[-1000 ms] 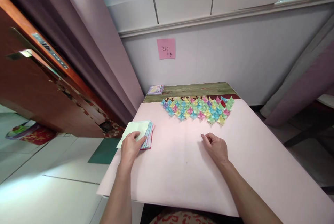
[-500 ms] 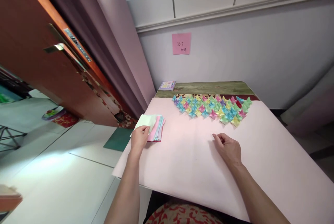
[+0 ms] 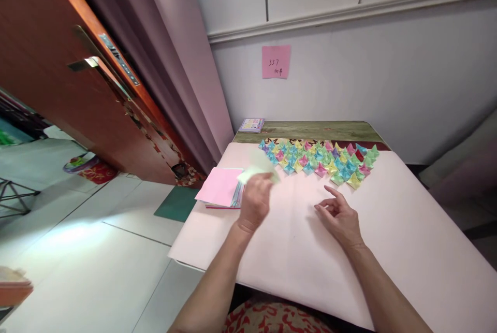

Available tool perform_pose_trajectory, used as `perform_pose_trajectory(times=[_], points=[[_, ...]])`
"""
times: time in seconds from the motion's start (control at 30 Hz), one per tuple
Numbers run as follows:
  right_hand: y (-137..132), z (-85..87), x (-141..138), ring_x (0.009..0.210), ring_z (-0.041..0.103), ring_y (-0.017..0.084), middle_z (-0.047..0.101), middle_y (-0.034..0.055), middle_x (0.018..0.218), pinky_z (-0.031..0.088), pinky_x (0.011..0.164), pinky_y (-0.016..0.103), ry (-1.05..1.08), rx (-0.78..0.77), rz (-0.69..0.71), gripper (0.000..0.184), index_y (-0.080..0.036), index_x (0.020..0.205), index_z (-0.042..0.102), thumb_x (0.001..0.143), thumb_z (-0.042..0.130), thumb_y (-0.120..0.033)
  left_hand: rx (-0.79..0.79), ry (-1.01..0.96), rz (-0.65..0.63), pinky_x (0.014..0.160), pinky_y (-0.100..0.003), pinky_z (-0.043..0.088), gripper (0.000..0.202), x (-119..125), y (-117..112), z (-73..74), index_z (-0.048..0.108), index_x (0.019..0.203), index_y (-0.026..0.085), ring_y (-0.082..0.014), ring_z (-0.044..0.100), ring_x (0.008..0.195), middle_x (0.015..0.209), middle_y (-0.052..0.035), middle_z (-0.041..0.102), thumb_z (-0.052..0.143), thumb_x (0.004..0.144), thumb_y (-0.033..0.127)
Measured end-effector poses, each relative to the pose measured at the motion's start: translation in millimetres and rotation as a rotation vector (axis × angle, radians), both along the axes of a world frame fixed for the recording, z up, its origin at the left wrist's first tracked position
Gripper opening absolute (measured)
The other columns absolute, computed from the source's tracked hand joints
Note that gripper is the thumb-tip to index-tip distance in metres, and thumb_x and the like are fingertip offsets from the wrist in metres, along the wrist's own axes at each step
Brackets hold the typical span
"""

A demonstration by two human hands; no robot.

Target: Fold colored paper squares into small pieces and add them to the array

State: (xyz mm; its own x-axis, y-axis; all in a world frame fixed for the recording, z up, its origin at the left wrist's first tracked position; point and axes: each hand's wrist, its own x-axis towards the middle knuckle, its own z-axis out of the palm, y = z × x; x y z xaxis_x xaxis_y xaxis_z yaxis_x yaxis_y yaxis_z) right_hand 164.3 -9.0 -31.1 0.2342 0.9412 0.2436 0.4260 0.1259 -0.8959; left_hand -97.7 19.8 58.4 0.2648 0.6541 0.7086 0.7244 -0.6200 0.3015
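Left hand [image 3: 254, 203] is up off the table now, pinched shut on one pale green sheet [image 3: 259, 167]. I can see the paper sticking out above the knuckles, smeared with motion, so I can't read its edges cleanly. What I can make out runs across me, left to right, lifted a little at the right end. It sits just right of the stack [image 3: 220, 188] and short of the row of folded pieces [image 3: 318, 159] at the far side of the table.

Right hand [image 3: 339, 216] holds nothing. It lies palm down on the pink table cover [image 3: 388, 229], fingers loose and spread, the forefinger stretched toward the left hand. So the sheet lies up and to the left of the right hand, with a clear gap of bare cover between the two hands. The left hand has it, and the right is the farther one.

Against half a second ago: the left hand then lay flat on the stack with the green sheet on top. Now the stack shows a pink top and the green sheet has come away toward the middle. The stack itself looks to be in the same corner. The right hand was curled then and has opened out, though it hasn't left its patch of cover. The folded row looks untouched, and the pink note [image 3: 276, 61] is on the wall as before
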Motion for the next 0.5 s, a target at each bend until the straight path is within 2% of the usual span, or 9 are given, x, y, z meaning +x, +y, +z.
perform_pose_trajectory(times=[0.07,0.13,0.2,0.27,0.33,0.43,0.5], points=[[-1,1.6,-1,0.064,0.065,0.016,0.071,0.0057,0.098,0.055,0.065,0.030,0.166,-0.012,0.101,0.094,-0.026,0.151,0.029,0.071,0.075,-0.047,0.024,0.108,-0.309,0.107,-0.041,0.041,0.023,30,-6,-5.6,0.061,0.105,0.019,-0.0198,0.058,0.116,0.118,-0.0114,0.067,0.042,0.094,0.014],[-3,4.2,-1,0.070,0.068,0.017,0.068,0.0072,0.109,0.058,0.068,0.031,0.311,-0.015,0.154,0.113,-0.030,0.156,0.009,0.069,0.079,-0.043,0.031,0.140,-0.428,0.108,-0.043,0.041,0.022,47,-10,-11.6,0.060,0.105,0.019,-0.0195,0.057,0.118,0.120,-0.0115,0.066,0.042,0.094,0.012],[-4,7.1,0,0.069,0.068,0.016,0.068,0.0045,0.106,0.058,0.067,0.030,0.350,-0.020,0.171,0.116,-0.031,0.156,0.004,0.069,0.080,-0.040,0.020,0.160,-0.455,0.109,-0.045,0.040,0.022,53,-10,-15.8,0.060,0.104,0.019,-0.0197,0.056,0.120,0.123,-0.0114,0.066,0.042,0.094,0.011],[-5,9.1,0,0.064,0.066,0.014,0.070,0.0008,0.094,0.056,0.064,0.028,0.279,-0.023,0.177,0.107,-0.030,0.156,0.014,0.070,0.079,-0.037,0.015,0.195,-0.460,0.108,-0.047,0.041,0.021,53,-8,-17.6,0.060,0.103,0.020,-0.0200,0.056,0.121,0.124,-0.0110,0.065,0.043,0.094,0.011],[-4,9.2,2,0.066,0.065,0.015,0.071,0.0002,0.088,0.055,0.066,0.027,0.216,-0.013,0.198,0.091,-0.026,0.150,0.035,0.071,0.079,-0.034,0.032,0.221,-0.482,0.108,-0.047,0.041,0.021,51,-8,-18.1,0.060,0.103,0.020,-0.0200,0.056,0.121,0.125,-0.0108,0.065,0.043,0.094,0.010],[-2,6.1,4,0.081,0.068,0.021,0.073,0.0043,0.093,0.055,0.074,0.031,0.291,-0.015,0.224,0.051,-0.021,0.117,0.068,0.069,0.079,-0.032,0.082,0.193,-0.528,0.108,-0.046,0.041,0.022,49,-11,-19.9,0.059,0.107,0.021,-0.0202,0.056,0.123,0.125,-0.0109,0.065,0.046,0.093,0.010],[-1,3.7,4,0.083,0.069,0.023,0.075,0.0057,0.091,0.055,0.073,0.033,0.387,-0.058,0.180,0.030,-0.019,0.093,0.074,0.067,0.079,-0.034,0.094,0.097,-0.469,0.108,-0.047,0.041,0.023,49,-14,-24.2,0.058,0.113,0.023,-0.0220,0.054,0.125,0.127,-0.0114,0.063,0.051,0.093,0.016]])
